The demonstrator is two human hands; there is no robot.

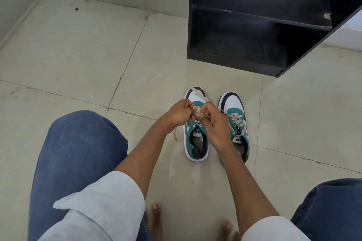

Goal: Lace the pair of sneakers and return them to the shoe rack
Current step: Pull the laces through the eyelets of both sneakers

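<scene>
Two teal, white and black low-top sneakers stood side by side on the floor, toes pointing toward the rack, a narrow gap between them: the left sneaker (196,144) and the right sneaker (236,117). Two bare hands worked above the left one. The left hand (179,112) had its fingers curled tight around one strand of a flat cream shoelace (197,110), and the right hand (213,125) pinched the other strand of that lace between thumb and fingers; the two hands met almost knuckle to knuckle over the shoe's eyelets. One loose end of this lace trailed out over the white toe cap, another hung down beside the left wrist. A second cream lace (238,121) ran loosely across the right sneaker, its ends lying slack over the tongue. Two rolled white sleeves (109,199) and two knees in blue denim (78,148) framed the lower view, with bare toes showing between them. One dark wooden shoe rack (260,19), two open shelves visible, stood just beyond the sneakers against a pale wall. Large glossy beige floor tiles (78,58) with dark grout lines covered the room, scuffed in places, edged by a matching skirting
</scene>
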